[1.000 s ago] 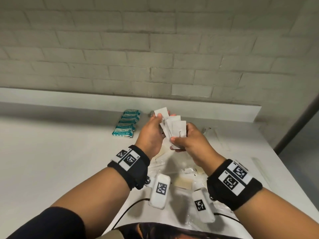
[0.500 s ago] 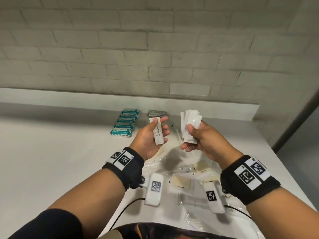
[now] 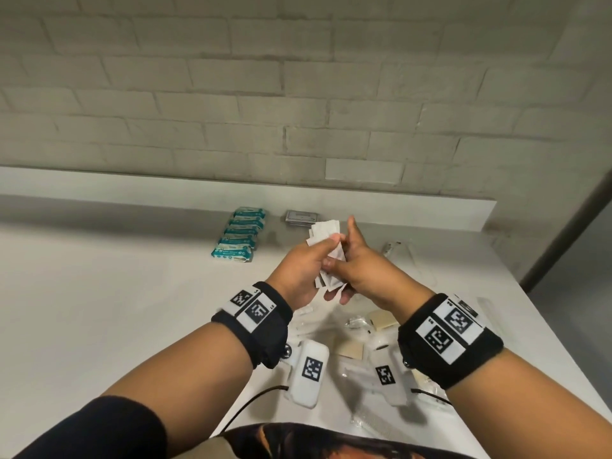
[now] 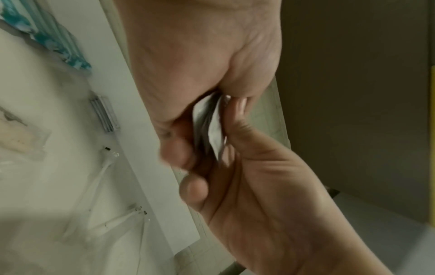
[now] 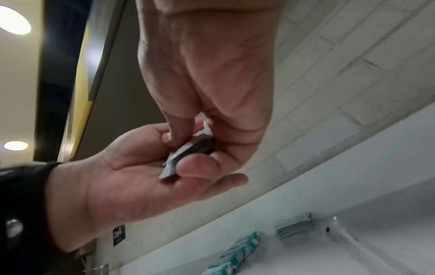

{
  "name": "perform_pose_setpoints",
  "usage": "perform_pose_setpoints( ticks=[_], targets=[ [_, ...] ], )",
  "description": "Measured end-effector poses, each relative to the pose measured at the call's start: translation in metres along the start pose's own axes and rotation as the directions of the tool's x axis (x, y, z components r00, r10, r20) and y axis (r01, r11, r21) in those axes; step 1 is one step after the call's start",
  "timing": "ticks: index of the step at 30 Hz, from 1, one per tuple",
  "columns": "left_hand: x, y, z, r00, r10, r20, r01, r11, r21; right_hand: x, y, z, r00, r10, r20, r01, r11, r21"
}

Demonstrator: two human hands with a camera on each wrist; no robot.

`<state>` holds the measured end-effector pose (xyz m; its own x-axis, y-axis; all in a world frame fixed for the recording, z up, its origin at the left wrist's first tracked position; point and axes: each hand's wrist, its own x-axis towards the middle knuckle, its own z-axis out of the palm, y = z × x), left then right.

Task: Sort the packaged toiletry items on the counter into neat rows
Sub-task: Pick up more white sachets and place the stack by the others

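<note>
Both hands (image 3: pixel 334 263) clasp a stack of white sachets (image 3: pixel 326 231).

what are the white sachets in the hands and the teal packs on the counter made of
White sachets: thin matte paper or laminated film, judging by flat, crumpled edges; which one is unclear. Both hands, left and right, hold them. Teal packs: probably soft printed plastic wrap, slightly glossy, puffy with crimped ends.

The counter (image 3: pixel 99 293) lies bare to the left of the teal packets (image 3: pixel 239 235) — broad room there. Nearer the body, clear wrappers and tan pads (image 3: pixel 348 348) crowd the surface, perhaps overlapping. At the back, the raised ledge (image 3: pixel 414 212) and brick wall (image 3: pixel 298 111) close it off.
</note>
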<state>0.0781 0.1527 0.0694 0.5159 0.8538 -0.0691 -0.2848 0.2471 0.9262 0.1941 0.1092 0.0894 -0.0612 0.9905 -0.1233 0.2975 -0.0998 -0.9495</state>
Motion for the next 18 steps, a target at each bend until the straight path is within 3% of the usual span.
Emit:
perform_pose_setpoints(
  ticks=[3,5,8,11,13,18],
  targets=[
    [0.002,-0.001,-0.003,0.994,-0.021,-0.108,0.013,0.997,-0.076,-0.004,-0.003,-0.003,0.997,-0.053,-0.061,0.033,0.953,-0.301],
    [0.004,0.001,-0.009,0.986,-0.031,-0.164,0.018,0.996,-0.083,-0.010,-0.007,-0.005,0.982,-0.146,-0.119,0.071,0.871,-0.487],
    [0.001,0.003,-0.010,0.991,-0.101,-0.087,0.098,0.995,-0.030,-0.014,-0.012,-0.004,0.960,-0.278,-0.018,0.192,0.706,-0.681],
    [-0.004,0.002,-0.004,0.988,-0.146,-0.059,0.148,0.988,0.034,-0.012,-0.016,0.002,0.950,-0.267,0.160,0.287,0.552,-0.783],
    [-0.005,0.002,-0.001,0.986,-0.145,-0.079,0.149,0.988,0.048,-0.009,-0.016,0.003,0.927,-0.328,0.185,0.334,0.492,-0.804],
    [-0.008,0.009,-0.006,0.982,-0.178,-0.060,0.177,0.984,-0.026,-0.011,-0.017,0.001,0.919,-0.341,0.199,0.350,0.469,-0.811]
  ],
)
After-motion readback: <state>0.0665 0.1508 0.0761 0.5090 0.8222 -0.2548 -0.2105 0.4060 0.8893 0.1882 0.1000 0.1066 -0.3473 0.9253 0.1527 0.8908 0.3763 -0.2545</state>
